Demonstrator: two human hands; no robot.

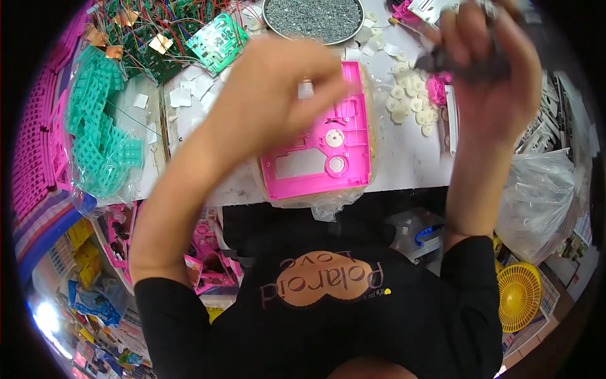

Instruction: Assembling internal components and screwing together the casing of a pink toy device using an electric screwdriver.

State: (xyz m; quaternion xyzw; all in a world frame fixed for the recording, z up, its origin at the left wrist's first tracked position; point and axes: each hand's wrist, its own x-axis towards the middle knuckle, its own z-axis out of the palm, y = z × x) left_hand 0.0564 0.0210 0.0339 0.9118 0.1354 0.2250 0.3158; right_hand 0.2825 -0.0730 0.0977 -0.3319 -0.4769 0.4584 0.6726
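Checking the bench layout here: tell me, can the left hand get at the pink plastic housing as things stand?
Probably yes. The left hand hovers right at the pink plastic housing, which lies flat at the table's near edge with nothing on top. Whether its fingers pinch a small part is too blurred to tell.

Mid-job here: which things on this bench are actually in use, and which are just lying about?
In use:
- pink plastic housing under the left hand
- dark tool in the right hand, blurred
- round tray of screws
- small white discs

Lying about:
- bag of green keypads
- wired circuit boards
- yellow fan grille
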